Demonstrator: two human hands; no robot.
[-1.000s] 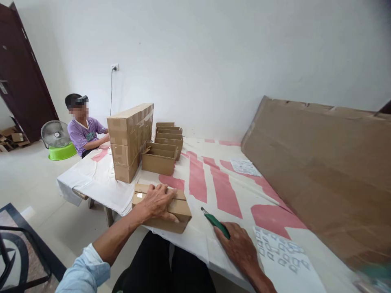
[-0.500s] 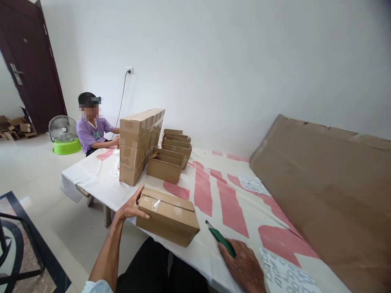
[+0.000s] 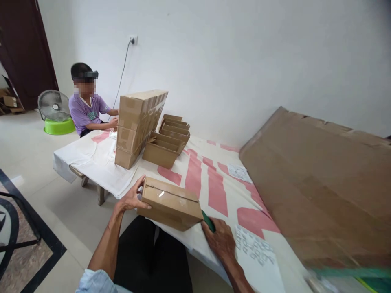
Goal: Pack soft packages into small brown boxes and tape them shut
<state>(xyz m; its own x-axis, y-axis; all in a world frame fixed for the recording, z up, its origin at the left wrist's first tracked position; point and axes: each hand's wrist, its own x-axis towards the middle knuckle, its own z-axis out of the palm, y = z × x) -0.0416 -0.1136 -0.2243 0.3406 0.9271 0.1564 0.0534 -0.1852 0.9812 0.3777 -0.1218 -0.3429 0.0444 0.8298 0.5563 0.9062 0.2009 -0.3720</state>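
My left hand (image 3: 132, 198) grips the left end of a taped cardboard box (image 3: 171, 202), thumb on top, the box lying at the table's near edge. My right hand (image 3: 220, 240) is closed round a green-handled cutter (image 3: 208, 221), whose tip reaches the right end of that box. The blade itself is hidden behind the box.
A stack of sealed boxes (image 3: 137, 124) and a row of open boxes (image 3: 166, 140) stand further along the white and red cloth-covered table (image 3: 210, 183). A big cardboard sheet (image 3: 320, 183) leans at the right. Label sheets (image 3: 255, 250) lie near me. Another person (image 3: 85, 106) sits at the far end beside a fan (image 3: 51, 106).
My left hand went from lying flat on the box to gripping its left end. My right hand brought the cutter left, up to the box's right end. The view shifted.
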